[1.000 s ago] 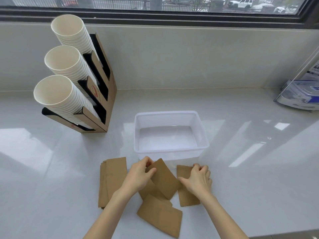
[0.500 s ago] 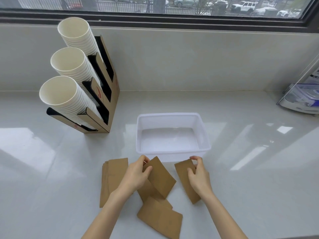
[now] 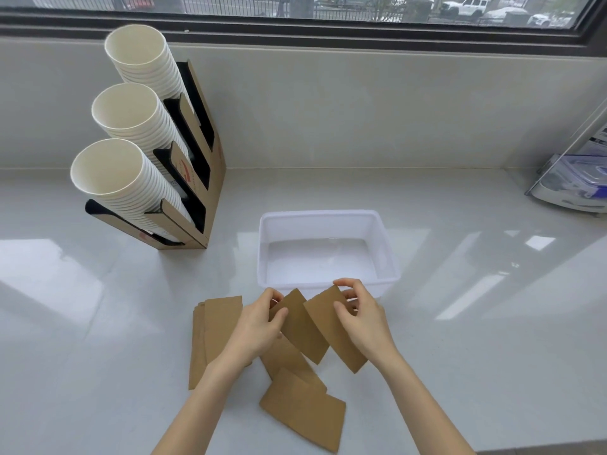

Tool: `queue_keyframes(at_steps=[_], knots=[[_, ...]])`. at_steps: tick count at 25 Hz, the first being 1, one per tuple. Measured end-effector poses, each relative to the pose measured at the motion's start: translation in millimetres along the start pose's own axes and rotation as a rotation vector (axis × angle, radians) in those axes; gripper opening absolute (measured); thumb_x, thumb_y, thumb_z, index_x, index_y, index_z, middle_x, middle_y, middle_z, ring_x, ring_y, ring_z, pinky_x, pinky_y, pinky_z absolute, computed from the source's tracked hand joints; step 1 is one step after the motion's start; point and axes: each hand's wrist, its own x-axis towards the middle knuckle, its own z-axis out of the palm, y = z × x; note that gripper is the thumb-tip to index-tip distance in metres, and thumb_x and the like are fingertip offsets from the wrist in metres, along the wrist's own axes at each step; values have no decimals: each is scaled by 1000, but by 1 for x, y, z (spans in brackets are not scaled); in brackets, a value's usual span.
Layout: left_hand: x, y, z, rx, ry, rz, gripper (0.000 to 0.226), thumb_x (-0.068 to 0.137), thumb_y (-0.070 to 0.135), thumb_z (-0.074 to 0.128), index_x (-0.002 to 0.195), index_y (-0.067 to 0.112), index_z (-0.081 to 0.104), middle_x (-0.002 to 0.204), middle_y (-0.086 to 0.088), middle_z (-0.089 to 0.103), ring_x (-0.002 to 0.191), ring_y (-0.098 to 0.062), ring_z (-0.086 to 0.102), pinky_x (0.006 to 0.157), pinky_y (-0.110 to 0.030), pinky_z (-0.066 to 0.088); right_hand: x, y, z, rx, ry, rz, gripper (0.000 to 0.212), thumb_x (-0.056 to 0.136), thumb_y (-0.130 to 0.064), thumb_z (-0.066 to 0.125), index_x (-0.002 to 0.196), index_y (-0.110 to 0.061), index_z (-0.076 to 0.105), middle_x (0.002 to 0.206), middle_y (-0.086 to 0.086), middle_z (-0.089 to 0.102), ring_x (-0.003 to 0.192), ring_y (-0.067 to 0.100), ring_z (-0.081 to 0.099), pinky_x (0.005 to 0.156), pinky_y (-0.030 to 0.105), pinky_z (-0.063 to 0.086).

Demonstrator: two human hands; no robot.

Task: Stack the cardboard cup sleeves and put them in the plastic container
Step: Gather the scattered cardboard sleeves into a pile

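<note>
The right hand (image 3: 363,318) now holds one flat brown cardboard cup sleeve (image 3: 335,330) clear of the glossy white worktop (image 3: 476,339). One second ago this sleeve lay flat on the worktop under the same hand, apart from the others. It has since been lifted, turned, and carried leftward, so that its left edge now sits just beside the sleeve in the left hand. The right fingers (image 3: 345,284) are clamped on its upper corner, thumb on the near face.

The left hand (image 3: 259,323) holds a second brown cardboard sleeve (image 3: 302,326) by its upper left edge, fingers closed on it. This sleeve has tilted up slightly compared with a second ago. Whether the two held sleeves touch or overlap cannot be told.

Remaining sleeves:
- A squared pile of sleeves (image 3: 213,336) lies on the worktop left of the left hand, unchanged.
- Two loose sleeves (image 3: 302,412) lie overlapped below the hands, unchanged.

The translucent white plastic container (image 3: 328,221) stands just beyond the hands and holds no sleeves.

Judgement: the stacking step is in progress, with the two held sleeves being brought together for alignment. The loose sleeves and the pile are yet to be merged, and transfer to the container has not begun.
</note>
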Motion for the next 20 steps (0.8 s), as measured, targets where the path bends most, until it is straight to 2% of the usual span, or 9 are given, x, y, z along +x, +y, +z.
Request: queue_keyframes(at_steps=[2, 5, 9, 12, 16, 20], knots=[[0, -1, 0, -19, 12, 0, 11, 89, 17, 45, 81, 25, 46, 94, -4, 61, 64, -17, 63, 75, -39, 55, 1, -4, 5, -3, -19, -29, 29, 86, -13, 51, 98, -39, 50, 96, -2, 57, 79, 4, 54, 59, 4, 42], [1, -1, 0, -75, 18, 11, 5, 90, 14, 44, 88, 17, 48, 98, -8, 63, 77, -20, 63, 68, -27, 57, 1, -9, 11, 0, -45, -58, 28, 85, -13, 54, 98, -38, 51, 95, 1, 58, 80, 4, 55, 60, 1, 41], [-1, 3, 1, -133, 18, 28, 15, 91, 14, 39, 83, 23, 47, 93, -6, 64, 79, -19, 63, 60, -17, 55, 3, -13, 16, 2, -31, -77, 29, 82, -14, 58, 102, -35, 52, 98, 4, 60, 82, 6, 56, 63, 0, 40], [-2, 7, 2, -181, 20, 37, 16, 90, 14, 38, 82, 23, 48, 91, -5, 65, 81, -20, 64, 57, -13, 53, 4, -12, 17, 22, -19, -79, 31, 81, -14, 59, 100, -36, 51, 98, 2, 61, 84, 9, 57, 63, 5, 42], [-5, 9, 3, -198, 20, 60, 10, 88, 16, 46, 82, 23, 48, 97, -6, 64, 85, -22, 64, 59, -15, 55, 3, -12, 21, -8, -30, -110, 30, 80, -15, 61, 103, -33, 53, 98, 2, 60, 79, 1, 53, 63, 0, 39], [-9, 6, 1, -180, 62, 85, 9, 88, 14, 49, 84, 23, 49, 97, -7, 63, 82, -20, 65, 58, -17, 55, 4, -13, 27, -19, -45, -129, 31, 80, -17, 62, 107, -28, 52, 96, -1, 59, 79, 2, 53, 65, -1, 38]])
